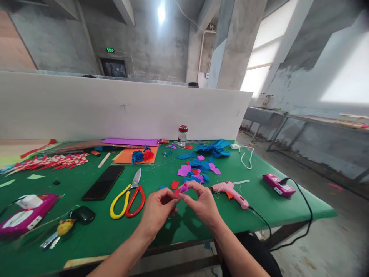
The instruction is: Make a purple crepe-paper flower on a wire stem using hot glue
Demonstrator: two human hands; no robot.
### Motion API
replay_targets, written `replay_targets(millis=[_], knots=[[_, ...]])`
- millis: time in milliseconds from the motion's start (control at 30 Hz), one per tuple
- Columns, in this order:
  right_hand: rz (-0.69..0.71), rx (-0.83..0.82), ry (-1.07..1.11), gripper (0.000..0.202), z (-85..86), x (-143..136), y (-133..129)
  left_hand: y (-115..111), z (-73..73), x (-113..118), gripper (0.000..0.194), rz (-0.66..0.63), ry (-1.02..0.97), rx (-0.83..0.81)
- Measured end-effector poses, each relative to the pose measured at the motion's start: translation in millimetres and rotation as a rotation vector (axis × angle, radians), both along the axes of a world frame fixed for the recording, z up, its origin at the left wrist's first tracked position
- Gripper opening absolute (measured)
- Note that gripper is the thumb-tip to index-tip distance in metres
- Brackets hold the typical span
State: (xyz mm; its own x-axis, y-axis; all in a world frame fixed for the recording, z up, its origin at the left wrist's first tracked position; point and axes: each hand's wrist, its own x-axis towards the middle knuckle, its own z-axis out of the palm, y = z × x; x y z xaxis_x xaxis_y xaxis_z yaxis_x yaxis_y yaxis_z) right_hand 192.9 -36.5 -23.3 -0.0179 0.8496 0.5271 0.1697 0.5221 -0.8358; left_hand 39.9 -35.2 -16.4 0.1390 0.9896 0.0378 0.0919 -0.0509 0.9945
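Purple paper (183, 188), curled round red, sits pinched in the fingers of right hand (203, 202) and left hand (157, 211) — likely so it won't unroll.

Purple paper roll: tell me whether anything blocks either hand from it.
Nothing visible blocks the right hand, whose fingers hold the purple paper roll. Red paper shows beside the roll, at the fingertips of the left hand.

Pink glue gun (230, 189); scissors (132, 196) yellow-and-red handled.

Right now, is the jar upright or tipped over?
Upright: the jar stands on the green table, its red lid at the top.
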Motion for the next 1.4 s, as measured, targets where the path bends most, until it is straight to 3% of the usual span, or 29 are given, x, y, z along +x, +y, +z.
replay_targets(millis=[167, 333, 467, 633, 900, 1400], knots=[[0.020, -0.020, 0.013, 0.012, 0.4, -1, -1, 1, -2.5, -1, 0.018, 0.001, -0.012, -0.006], [0.094, -0.031, 0.091, 0.031, 2.7, 9, 0, 2, -1.3, -4, 0.019, 0.019, -0.075, 0.004], [0.012, 0.009, 0.170, 0.044, 5.0, 13, -2, 3, -1.3, -3, 0.019, -0.016, -0.177, 0.081], [0.024, 0.014, 0.145, 0.016, 9.4, 11, -8, 11, -2.6, -8, 0.010, -0.059, -0.107, 0.257], [0.119, -0.041, 0.147, 0.007, 15.3, 12, -13, 23, -7.4, -20, 0.010, -0.092, 0.093, 0.527], [0.096, 0.067, 0.018, 0.006, 20.6, 5, -21, 24, -12.0, -20, 0.013, -0.132, 0.163, 0.578]])
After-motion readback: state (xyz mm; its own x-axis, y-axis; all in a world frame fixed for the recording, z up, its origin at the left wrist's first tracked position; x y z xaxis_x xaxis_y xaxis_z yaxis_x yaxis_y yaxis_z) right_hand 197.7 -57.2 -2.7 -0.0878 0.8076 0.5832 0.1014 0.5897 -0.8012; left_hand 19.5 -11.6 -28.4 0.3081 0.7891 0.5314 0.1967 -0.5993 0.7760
